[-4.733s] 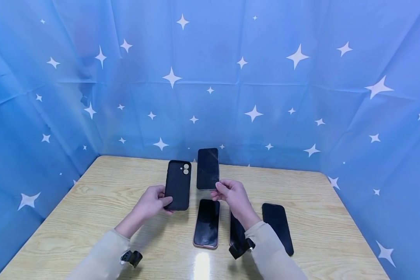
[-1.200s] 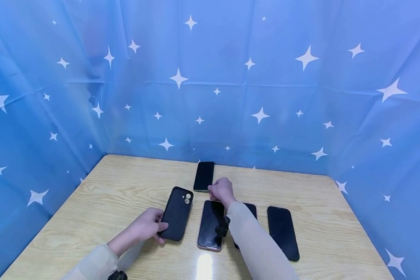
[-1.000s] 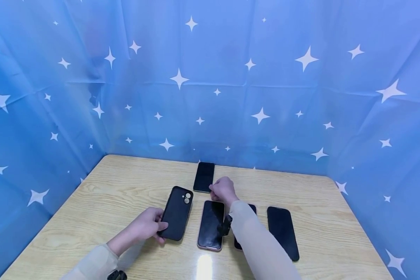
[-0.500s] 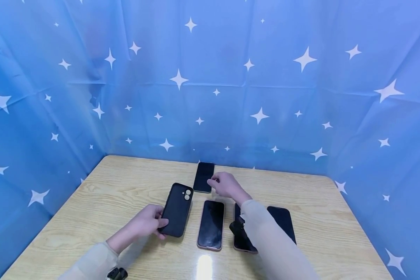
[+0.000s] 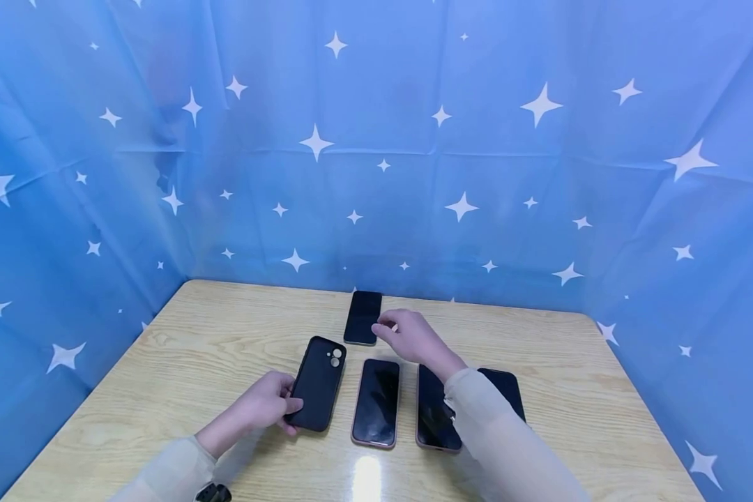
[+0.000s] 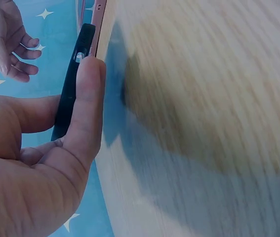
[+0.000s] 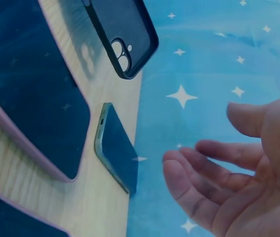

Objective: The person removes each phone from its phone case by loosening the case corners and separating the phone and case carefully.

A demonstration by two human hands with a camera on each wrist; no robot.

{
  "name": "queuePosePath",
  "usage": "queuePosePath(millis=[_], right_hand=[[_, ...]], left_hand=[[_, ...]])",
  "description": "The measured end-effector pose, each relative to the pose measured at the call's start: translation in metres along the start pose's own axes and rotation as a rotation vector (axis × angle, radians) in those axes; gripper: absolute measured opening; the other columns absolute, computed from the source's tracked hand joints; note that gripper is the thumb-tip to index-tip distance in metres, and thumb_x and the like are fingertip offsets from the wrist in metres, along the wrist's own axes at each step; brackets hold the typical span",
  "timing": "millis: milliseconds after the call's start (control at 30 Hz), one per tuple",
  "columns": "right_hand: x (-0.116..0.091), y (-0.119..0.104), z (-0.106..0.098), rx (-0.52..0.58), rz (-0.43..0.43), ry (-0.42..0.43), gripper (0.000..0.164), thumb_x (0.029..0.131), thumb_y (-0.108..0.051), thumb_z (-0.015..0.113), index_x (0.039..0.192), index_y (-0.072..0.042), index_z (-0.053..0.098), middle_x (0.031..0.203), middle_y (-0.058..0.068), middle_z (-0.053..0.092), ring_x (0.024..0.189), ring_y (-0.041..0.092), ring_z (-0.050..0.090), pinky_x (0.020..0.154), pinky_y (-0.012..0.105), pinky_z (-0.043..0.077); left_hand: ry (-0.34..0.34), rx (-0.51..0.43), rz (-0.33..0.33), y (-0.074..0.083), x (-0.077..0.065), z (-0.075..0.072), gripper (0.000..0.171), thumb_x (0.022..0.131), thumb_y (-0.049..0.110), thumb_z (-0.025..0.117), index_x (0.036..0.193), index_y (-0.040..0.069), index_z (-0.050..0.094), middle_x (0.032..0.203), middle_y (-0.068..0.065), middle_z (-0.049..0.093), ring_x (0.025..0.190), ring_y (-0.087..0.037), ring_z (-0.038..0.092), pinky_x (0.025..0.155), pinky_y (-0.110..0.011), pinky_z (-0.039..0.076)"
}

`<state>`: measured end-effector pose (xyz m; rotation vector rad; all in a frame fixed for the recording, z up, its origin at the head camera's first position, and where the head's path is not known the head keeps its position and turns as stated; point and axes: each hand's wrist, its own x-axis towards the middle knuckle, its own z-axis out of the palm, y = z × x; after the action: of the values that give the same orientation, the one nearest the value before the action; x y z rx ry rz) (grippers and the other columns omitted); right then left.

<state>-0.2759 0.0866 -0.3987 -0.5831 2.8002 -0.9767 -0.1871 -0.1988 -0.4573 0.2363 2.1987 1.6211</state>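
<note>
1. Blue star-printed curtain [image 5: 376,104] backs a wood-grain table [image 5: 219,321].
2. My left hand [image 5: 265,402] pinches the near left edge of a black phone case [image 5: 316,385] between thumb and fingers.
3. My right hand [image 5: 408,333] holds nothing; its fingers curve loosely, thumb apart, near a bare smartphone [image 5: 363,318] but not touching it.
4. I judge the step in hand as keeping the case ready beside that phone; the next move seems to call for a pinch on the phone's edge.
5. Tilted, the case turns its hollow side to me, camera cutouts at the far right corner, long axis running away and slightly rightward.
6. Screen up near the curtain, the bare phone also points away, port end toward me.
7. Nearer lie a pink-rimmed phone [image 5: 376,404] and two more phones [image 5: 436,411], partly behind my right sleeve [image 5: 508,439].
</note>
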Motion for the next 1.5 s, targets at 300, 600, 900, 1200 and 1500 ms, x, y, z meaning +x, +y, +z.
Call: queuePosePath(millis=[300,600,900,1200,1500], right_hand=[[-0.009,0.012,0.007,0.039,0.002,0.083,0.036,0.107,-0.026,0.059,0.133,-0.003,0.067,0.122,0.013,0.068,0.103,0.028,0.068,0.092,0.046,0.060],[-0.012,0.017,0.008,0.078,0.034,0.083,0.035,0.107,-0.027,0.059,0.130,-0.003,0.069,0.128,0.015,0.067,0.103,0.028,0.068,0.090,0.045,0.061],[-0.015,0.024,0.012,0.086,0.040,0.076,0.035,0.107,-0.025,0.059,0.129,-0.001,0.069,0.129,0.016,0.066,0.101,0.030,0.068,0.088,0.046,0.061],[-0.018,0.029,0.013,0.083,0.048,0.085,0.035,0.107,-0.026,0.059,0.128,-0.001,0.070,0.128,0.016,0.067,0.104,0.032,0.068,0.091,0.048,0.061],[-0.023,0.036,0.011,0.083,0.040,0.118,0.035,0.106,-0.026,0.060,0.128,0.000,0.070,0.125,0.016,0.067,0.102,0.031,0.068,0.090,0.048,0.061]], left_hand=[[0.012,0.023,-0.043,-0.005,0.001,0.006,0.003,0.094,-0.015,0.058,0.095,-0.017,0.057,0.079,-0.018,0.065,0.063,-0.029,0.072,0.060,-0.040,0.067],[0.213,0.438,-0.097,-0.001,0.001,0.012,0.038,0.089,-0.001,0.075,0.067,0.006,0.045,0.056,-0.010,0.061,0.042,-0.022,0.067,0.059,-0.027,0.060],[0.274,0.594,-0.070,-0.001,0.001,0.014,0.041,0.085,0.006,0.081,0.063,0.009,0.047,0.050,-0.004,0.056,0.035,-0.015,0.060,0.049,-0.024,0.051],[0.261,0.662,-0.089,0.001,0.002,0.017,0.039,0.086,0.008,0.082,0.064,0.009,0.049,0.043,-0.001,0.055,0.033,-0.012,0.056,0.042,-0.024,0.048],[0.344,0.784,-0.041,0.009,0.005,0.019,0.039,0.090,0.015,0.079,0.064,0.011,0.050,0.052,0.001,0.050,0.045,-0.013,0.050,0.047,-0.026,0.041]])
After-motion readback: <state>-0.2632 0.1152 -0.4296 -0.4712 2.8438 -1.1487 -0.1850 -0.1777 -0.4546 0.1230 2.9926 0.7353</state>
